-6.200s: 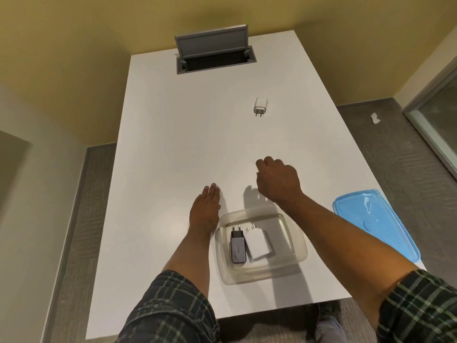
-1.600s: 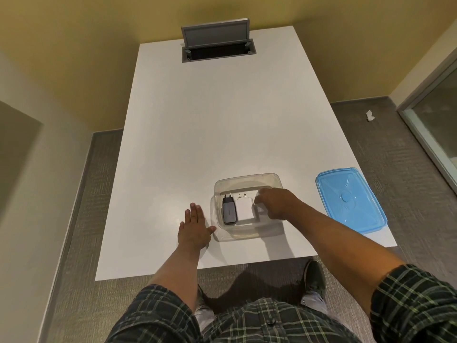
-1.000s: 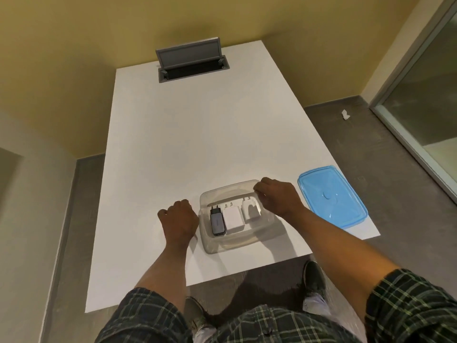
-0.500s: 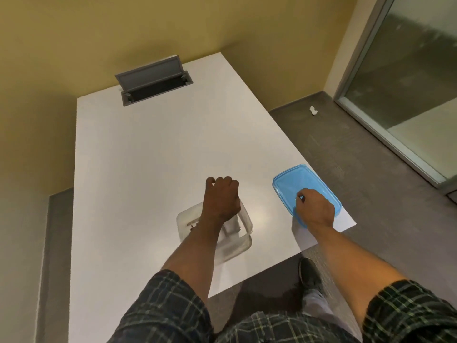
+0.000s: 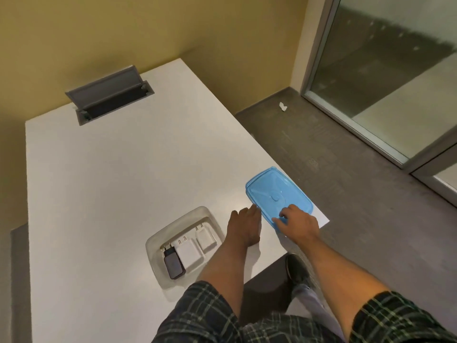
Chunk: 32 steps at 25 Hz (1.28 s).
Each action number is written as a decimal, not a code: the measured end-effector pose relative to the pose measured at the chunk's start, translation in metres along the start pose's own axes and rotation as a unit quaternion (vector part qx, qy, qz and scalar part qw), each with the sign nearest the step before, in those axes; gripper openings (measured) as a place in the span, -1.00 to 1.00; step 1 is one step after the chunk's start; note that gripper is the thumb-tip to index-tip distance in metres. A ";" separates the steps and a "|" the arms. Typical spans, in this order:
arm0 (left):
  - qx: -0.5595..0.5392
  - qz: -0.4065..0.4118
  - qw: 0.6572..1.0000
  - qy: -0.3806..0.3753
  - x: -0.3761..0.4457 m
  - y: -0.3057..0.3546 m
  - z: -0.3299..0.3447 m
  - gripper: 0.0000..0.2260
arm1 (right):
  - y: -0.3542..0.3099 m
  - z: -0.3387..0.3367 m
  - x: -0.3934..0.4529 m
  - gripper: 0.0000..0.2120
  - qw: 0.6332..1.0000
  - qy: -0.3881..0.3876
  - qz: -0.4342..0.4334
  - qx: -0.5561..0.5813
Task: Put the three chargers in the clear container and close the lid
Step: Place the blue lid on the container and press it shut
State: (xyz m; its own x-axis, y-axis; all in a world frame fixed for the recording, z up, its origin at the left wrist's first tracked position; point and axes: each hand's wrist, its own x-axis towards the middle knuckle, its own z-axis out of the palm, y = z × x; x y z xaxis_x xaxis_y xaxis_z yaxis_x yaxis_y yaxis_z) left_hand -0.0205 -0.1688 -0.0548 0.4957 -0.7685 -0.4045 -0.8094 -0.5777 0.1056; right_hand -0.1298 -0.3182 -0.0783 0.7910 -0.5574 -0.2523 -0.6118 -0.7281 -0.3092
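Note:
The clear container (image 5: 158,240) sits open near the table's front edge. Three chargers lie side by side in it: a black charger (image 5: 173,263) at the left, a large white charger (image 5: 189,253) in the middle and a small white charger (image 5: 206,240) at the right. The blue lid (image 5: 272,191) lies to the right, by the table's corner. My right hand (image 5: 298,225) grips the lid's near edge, fingers on top. My left hand (image 5: 243,227) rests flat on the table between container and lid, its fingertips at the lid's left edge.
The white table (image 5: 123,169) has a grey cable box (image 5: 111,95) with a raised flap at its far end. The table's right edge runs just past the lid. Grey carpet, a paper scrap (image 5: 282,106) and a glass door (image 5: 395,70) are to the right. My shoe (image 5: 296,268) shows below.
My left hand has left the spot above the container and come down on the table to its right, uncovering the chargers. My right hand stays on the lid. The view has swung right.

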 end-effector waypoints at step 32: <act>-0.380 -0.292 0.840 0.254 -0.078 -0.148 -0.088 -0.40 | -0.178 -0.085 0.033 -0.85 0.866 0.194 -0.165 0.430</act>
State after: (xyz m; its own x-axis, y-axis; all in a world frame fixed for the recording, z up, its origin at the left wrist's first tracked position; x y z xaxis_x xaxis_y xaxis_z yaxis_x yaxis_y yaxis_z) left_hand 0.0881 -0.0474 0.0415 0.9651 -0.2003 -0.1685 -0.0434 -0.7574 0.6515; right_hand 0.0064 -0.2412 0.0461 0.7663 -0.5892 0.2561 -0.0018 -0.4006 -0.9162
